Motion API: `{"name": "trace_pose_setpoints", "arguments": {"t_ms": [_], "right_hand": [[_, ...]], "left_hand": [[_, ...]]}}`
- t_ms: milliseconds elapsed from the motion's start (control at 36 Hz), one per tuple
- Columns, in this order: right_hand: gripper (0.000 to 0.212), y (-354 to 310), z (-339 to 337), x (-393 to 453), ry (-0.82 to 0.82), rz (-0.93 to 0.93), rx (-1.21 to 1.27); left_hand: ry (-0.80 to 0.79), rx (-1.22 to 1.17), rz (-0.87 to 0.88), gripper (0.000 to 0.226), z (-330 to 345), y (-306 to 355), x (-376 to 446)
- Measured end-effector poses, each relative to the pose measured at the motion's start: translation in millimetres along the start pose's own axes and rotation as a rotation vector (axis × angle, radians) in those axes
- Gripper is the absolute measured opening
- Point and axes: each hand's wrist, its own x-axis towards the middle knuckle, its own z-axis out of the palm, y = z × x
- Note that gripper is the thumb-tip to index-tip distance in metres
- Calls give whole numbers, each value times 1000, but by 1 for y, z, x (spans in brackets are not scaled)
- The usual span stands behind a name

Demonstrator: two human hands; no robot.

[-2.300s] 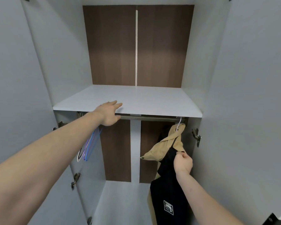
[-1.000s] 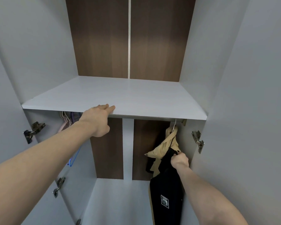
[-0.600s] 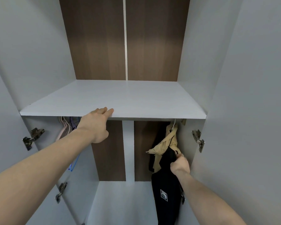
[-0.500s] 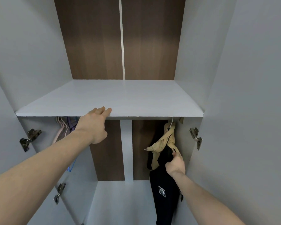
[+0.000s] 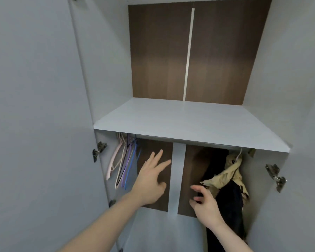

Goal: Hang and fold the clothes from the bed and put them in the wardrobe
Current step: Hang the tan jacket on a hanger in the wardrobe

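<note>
Both my hands hold nothing, the left hand (image 5: 151, 180) spread flat near the spare hangers (image 5: 124, 164) and the right hand (image 5: 205, 206) loosely curled beside the clothes (image 5: 229, 182), which hang at the rail's (image 5: 198, 142) right end, I think to leave room.

1 head-worn view, close in, faces straight into the open wardrobe (image 5: 105, 70), tilted slightly down past its shelf (image 5: 189, 122)

Wardrobe (image 5: 44, 88) walls pale grey, back panel (image 5: 160, 51) dark brown woodgrain; hangers (image 5: 123, 164) pink, cream, purple, blue; hung garments tan (image 5: 227, 173) and black (image 5: 229, 200).
</note>
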Motion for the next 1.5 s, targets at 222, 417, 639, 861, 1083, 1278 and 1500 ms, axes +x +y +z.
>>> {"name": "trace_pose_setpoints", "arguments": {"t_ms": [222,417,639,861,1083,1278,1500], "right_hand": [[37,-34,69,-23,-166,2,85],[34,-54,141,-19,-274,29,128],[29,-77,208,32,-318,88,156],[37,-83,261,103,-264,185,134],[24,-86,291,161,-289,275,155],[28,-74,313,193,-355,283,164],[27,-49,332,218,-252,204,247]], "left_hand": [[27,-170,-437,65,-8,-94,-118],[66,-221,-529,60,-35,-125,-157],[61,-182,-560,55,-61,-127,-170],[94,-139,-632,64,-64,-130,-160],[222,-146,-667,66,-61,-133,-136],[261,-169,-720,62,-48,-132,-119],[284,-191,-772,60,-26,-126,-114]]}}
